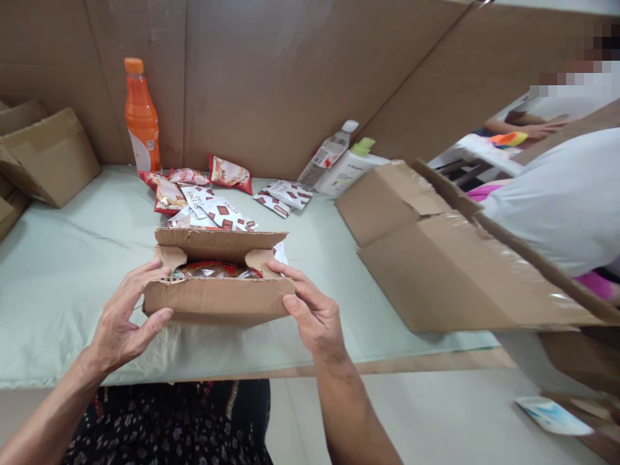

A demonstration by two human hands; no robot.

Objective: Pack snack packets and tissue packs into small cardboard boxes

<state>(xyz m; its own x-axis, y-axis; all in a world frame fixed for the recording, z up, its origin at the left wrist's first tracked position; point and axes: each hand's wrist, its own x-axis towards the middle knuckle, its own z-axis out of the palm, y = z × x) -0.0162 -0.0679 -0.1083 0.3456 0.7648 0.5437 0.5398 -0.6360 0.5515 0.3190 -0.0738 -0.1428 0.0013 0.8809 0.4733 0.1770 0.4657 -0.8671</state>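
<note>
A small cardboard box [220, 298] sits near the front of the cloth-covered table, its top flaps partly raised. Inside it lies a clear and red plastic-wrapped packet [213, 270]; its lower part is hidden by the box wall. My left hand [126, 316] grips the box's left end, thumb at the front and fingers over the top. My right hand [312, 310] holds the right end, thumb against the front corner and fingers along the side flap. Just behind the box are several white and brown sachets [225, 213] and red snack packets [230, 174].
An orange drink bottle [143, 123] stands at the back left. A clear bottle [329, 155] and a white lotion bottle [349, 169] lean by the back wall. Cardboard boxes [62, 155] are at left; a large carton [436, 265] is at right, with people beyond it.
</note>
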